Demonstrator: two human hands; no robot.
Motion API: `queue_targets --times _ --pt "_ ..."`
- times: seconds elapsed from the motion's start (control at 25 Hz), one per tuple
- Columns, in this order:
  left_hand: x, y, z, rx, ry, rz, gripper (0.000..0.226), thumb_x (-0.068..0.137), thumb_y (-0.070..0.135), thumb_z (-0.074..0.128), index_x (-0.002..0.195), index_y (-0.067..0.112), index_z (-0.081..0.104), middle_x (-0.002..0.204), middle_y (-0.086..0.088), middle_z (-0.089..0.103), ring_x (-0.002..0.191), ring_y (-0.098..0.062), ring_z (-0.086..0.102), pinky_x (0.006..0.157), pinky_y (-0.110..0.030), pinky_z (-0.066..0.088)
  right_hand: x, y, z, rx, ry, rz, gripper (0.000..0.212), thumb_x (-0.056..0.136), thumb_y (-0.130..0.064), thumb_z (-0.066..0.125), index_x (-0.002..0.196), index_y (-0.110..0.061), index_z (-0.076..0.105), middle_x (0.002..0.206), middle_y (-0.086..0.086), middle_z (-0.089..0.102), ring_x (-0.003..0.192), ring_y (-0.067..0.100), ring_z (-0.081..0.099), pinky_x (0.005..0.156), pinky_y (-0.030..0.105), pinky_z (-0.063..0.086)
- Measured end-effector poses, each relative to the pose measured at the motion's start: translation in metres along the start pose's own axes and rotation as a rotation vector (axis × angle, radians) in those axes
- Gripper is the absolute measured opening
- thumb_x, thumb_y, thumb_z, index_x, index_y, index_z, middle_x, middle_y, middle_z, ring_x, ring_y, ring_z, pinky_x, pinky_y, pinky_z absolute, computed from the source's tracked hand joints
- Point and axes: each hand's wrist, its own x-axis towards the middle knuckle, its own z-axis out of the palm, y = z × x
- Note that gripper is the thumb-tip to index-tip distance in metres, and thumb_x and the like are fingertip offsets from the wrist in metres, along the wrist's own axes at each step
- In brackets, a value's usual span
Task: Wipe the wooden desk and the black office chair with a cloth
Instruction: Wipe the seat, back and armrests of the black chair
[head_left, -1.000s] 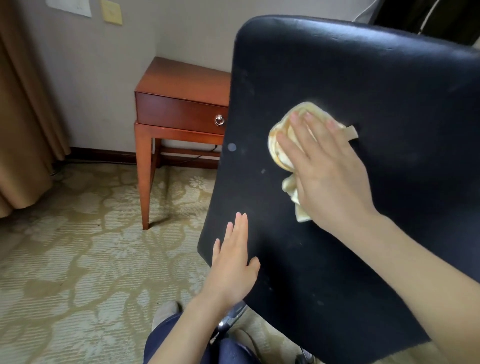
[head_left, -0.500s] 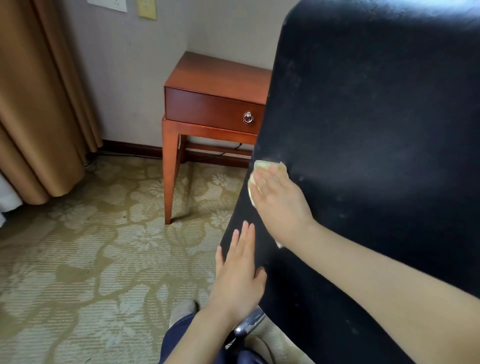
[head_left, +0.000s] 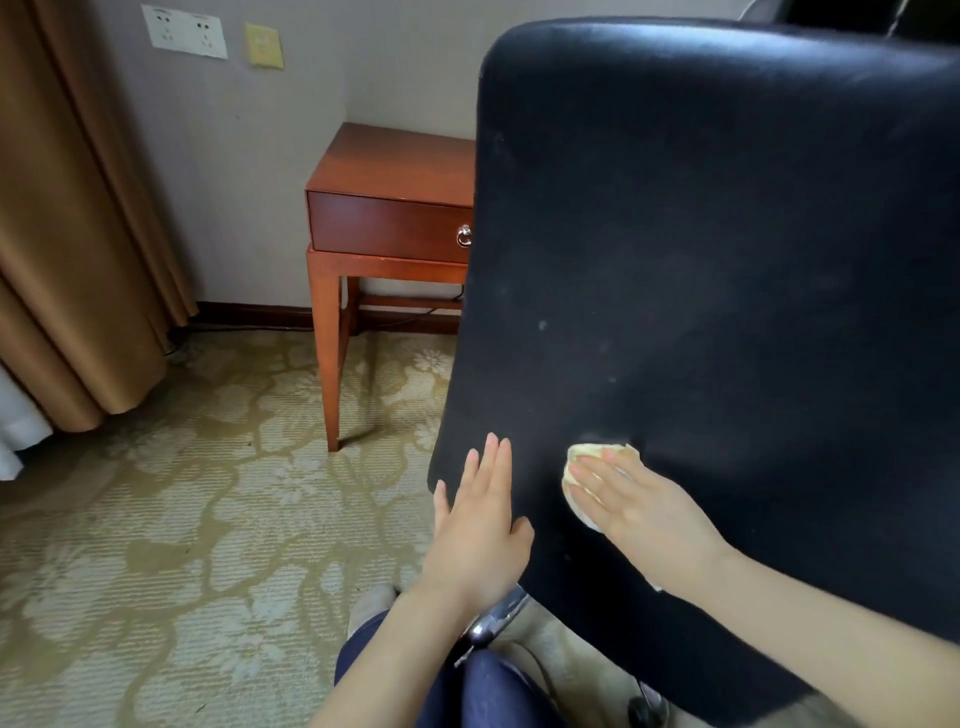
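A person's right hand (head_left: 649, 512), fingers straight and spread flat, presses a pale yellow cloth (head_left: 597, 451) against the lower left of a black office chair (head_left: 727, 286) back that fills the right half of the frame; only the cloth's edges show around the fingers. The left hand (head_left: 483, 530), flat with fingers straight and close together, rests on the chair back's lower left edge, holding nothing. Pale specks and scuffs dot the black surface. Behind it, at centre frame, a reddish wooden bench (head_left: 389, 171) with a drawer and a ring pull (head_left: 464, 236) stands in the corner of the room, its right side hidden by the chair. A floral patterned carpet (head_left: 182, 519) covers the floor, a tan curtain (head_left: 67, 234) hangs at left, and wall sockets (head_left: 184, 31) sit at upper left. Below the chair a chrome fitting (head_left: 498, 618) is partly visible; the seat and base are cut off.
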Motion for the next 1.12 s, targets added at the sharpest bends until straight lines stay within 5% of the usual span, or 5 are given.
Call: queue_targets --times 0.08,0.24,0.48,0.68,1.12 --pt "-0.006 0.006 0.003 0.019 -0.020 0.012 0.074 0.096 0.018 0.039 0.151 0.023 -0.010 0.157 0.011 -0.018 0.144 -0.009 -0.018 0.115 -0.042 -0.010 -0.028 0.010 -0.001 -0.004 -0.058 -0.044 0.097 0.066 -0.042 0.077 0.145 -0.007 0.033 0.150 0.014 0.031 0.140 0.031 0.025 0.115 0.045 0.002" --pt "-0.015 0.023 0.015 0.022 -0.065 0.027 0.073 0.096 0.018 0.039 0.151 0.022 -0.009 0.157 0.010 -0.017 0.144 -0.011 -0.016 0.115 -0.043 -0.010 -0.080 0.035 -0.008 0.133 -0.011 0.063 0.098 0.028 -0.036 0.090 0.119 -0.011 0.065 0.130 0.009 0.059 0.120 0.027 0.056 0.100 0.042 0.046" --pt "-0.015 0.036 0.023 0.062 -0.088 0.051 0.072 0.096 0.019 0.039 0.151 0.021 -0.008 0.158 0.008 -0.017 0.145 -0.013 -0.016 0.115 -0.045 -0.009 -0.067 0.073 -0.054 0.075 0.111 0.180 0.068 0.057 -0.030 0.074 0.120 -0.008 0.064 0.133 0.012 0.055 0.125 0.030 0.050 0.109 0.045 0.031" --pt "-0.013 0.026 0.014 0.079 -0.049 0.044 0.074 0.096 0.020 0.041 0.151 0.022 -0.009 0.158 0.008 -0.017 0.145 -0.013 -0.016 0.115 -0.045 -0.009 0.026 0.081 -0.079 -0.015 0.196 0.237 0.057 0.095 -0.036 0.040 0.145 -0.011 0.027 0.157 0.010 0.015 0.145 0.027 0.004 0.117 0.039 -0.005" --pt "-0.028 -0.011 0.009 0.119 -0.093 -0.080 0.074 0.095 0.018 0.043 0.152 0.021 -0.003 0.159 0.006 -0.011 0.146 -0.013 -0.010 0.115 -0.047 -0.007 0.061 -0.037 0.014 -0.284 0.002 0.030 0.045 0.088 -0.017 0.029 0.130 -0.007 0.042 0.123 0.009 0.041 0.125 0.029 0.030 0.103 0.038 0.027"
